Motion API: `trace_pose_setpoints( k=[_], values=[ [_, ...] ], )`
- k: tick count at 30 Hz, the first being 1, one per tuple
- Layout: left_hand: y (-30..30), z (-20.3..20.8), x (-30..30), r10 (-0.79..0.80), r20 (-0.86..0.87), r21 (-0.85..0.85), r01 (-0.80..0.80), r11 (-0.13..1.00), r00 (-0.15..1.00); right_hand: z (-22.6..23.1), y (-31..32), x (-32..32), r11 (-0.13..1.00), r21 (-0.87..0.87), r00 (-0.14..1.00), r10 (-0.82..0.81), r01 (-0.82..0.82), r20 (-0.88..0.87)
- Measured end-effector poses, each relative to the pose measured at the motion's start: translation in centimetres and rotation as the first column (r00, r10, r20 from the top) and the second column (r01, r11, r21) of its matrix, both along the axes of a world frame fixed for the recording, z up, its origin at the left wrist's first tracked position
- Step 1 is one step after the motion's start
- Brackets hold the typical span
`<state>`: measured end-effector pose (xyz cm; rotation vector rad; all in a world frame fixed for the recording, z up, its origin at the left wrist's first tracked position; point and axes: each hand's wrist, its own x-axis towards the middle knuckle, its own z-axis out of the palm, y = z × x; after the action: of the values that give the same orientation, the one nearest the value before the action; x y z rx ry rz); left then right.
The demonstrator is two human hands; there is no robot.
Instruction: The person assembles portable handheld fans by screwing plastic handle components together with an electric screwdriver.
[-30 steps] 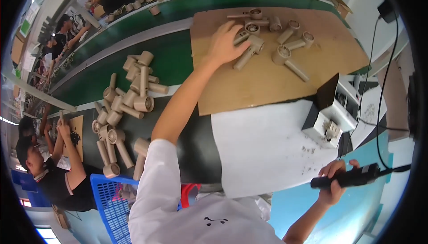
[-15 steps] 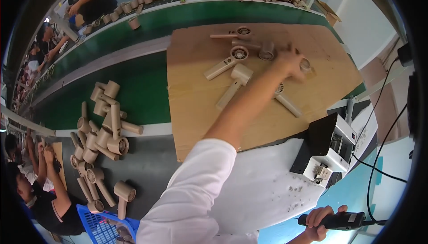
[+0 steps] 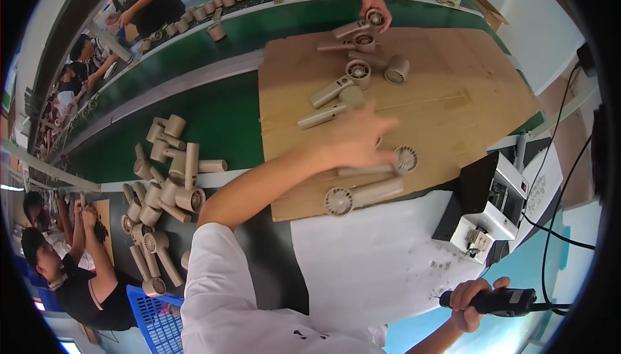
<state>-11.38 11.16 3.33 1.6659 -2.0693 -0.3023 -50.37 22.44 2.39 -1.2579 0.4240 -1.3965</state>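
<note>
The right-hand grip (image 3: 466,303) is clenched around a black cylindrical corded tool (image 3: 508,302), near the edge of the white sheet (image 3: 369,257). The left-hand grip (image 3: 359,139) is released, fingers parted and blurred, over the tan cardboard sheet (image 3: 466,134). Two beige plastic fans with round heads and straight handles lie adjacent: the upper fan (image 3: 406,159) is just beside the thumb, contact indeterminable; the lower fan (image 3: 375,192) lies at the cardboard's near edge. A black-and-white box-shaped device (image 3: 497,220) stands to the right.
</note>
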Motion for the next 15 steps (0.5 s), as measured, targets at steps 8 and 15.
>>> trace_pose_setpoints(
  k=[8, 15],
  values=[
    [-21.9, -4.9, 15.8, 0.379, -0.062, -0.335, -0.377, 0.863, 0.923, 0.1, 0.5, 2.4, 0.998, 0.015, 0.998, -0.054, 0.055, -0.015],
    [-20.6, -7.4, 10.4, 0.214, -0.378, 0.220, -0.137, 0.966, 0.901, -1.0, 0.4, 0.2, 0.996, 0.029, 0.994, -0.087, 0.089, -0.072]
  ],
)
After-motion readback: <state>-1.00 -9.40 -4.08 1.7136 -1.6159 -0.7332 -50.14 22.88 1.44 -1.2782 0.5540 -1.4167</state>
